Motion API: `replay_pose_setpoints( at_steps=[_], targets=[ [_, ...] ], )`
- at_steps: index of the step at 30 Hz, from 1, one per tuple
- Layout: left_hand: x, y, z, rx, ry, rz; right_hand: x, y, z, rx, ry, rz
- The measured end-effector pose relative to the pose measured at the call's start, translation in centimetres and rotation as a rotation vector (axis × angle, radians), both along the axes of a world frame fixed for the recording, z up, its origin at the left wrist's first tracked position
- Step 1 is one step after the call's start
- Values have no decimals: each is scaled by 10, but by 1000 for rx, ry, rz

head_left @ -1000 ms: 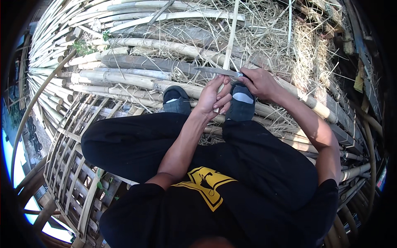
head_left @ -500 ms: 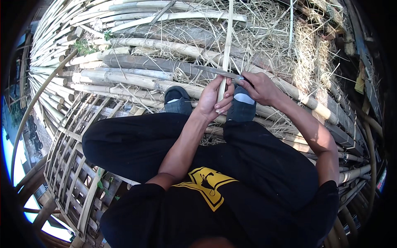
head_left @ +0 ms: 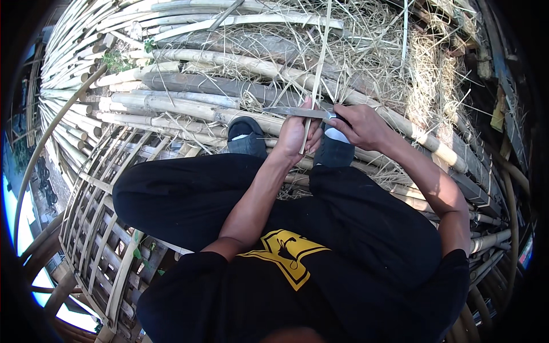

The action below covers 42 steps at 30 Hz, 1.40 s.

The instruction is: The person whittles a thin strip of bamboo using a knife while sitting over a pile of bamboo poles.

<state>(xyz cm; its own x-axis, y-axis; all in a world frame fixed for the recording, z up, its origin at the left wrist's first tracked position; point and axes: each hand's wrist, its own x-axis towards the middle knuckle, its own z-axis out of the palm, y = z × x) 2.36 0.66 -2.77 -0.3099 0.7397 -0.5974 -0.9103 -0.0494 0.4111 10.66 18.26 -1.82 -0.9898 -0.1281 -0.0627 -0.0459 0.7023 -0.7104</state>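
Observation:
My left hand (head_left: 298, 134) is closed around the lower part of a long, thin bamboo strip (head_left: 320, 66), which runs up and away from me past the top of the view. A knife (head_left: 297, 112) with a dark handle is gripped in my right hand (head_left: 366, 127). Its blade points left and lies across the strip, just over the fingers of my left hand. Both hands are close together above my dark shoes (head_left: 333, 150). The strip's lower end comes out below my left palm.
Bamboo poles (head_left: 166, 107) lie side by side beyond my feet, with a stack of them at the far left. Loose shavings (head_left: 366, 63) cover the ground ahead and to the right. A woven bamboo lattice (head_left: 108, 228) stands at my left, and a curved pole (head_left: 51, 137) arches past it.
The strip has turned, its narrower side now showing and its upper end leaning further right. The knife has shifted slightly down and toward me, its blade lying more level.

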Motion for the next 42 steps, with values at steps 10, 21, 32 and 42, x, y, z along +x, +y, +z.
replay_pose_setpoints(
  at_steps=[10,21,32,42],
  targets=[
    [3,-1,4,8,-80,18,0,-3,-4,2,-7,-69],
    [0,-2,3,33,19,95,3,2,2,30,-9,-45],
    [1,0,5,-9,-26,98,-2,10,-11,86,60,-2],
    [5,-2,9,76,-90,84,-19,54,-18,233,-43,-240]
  ],
)
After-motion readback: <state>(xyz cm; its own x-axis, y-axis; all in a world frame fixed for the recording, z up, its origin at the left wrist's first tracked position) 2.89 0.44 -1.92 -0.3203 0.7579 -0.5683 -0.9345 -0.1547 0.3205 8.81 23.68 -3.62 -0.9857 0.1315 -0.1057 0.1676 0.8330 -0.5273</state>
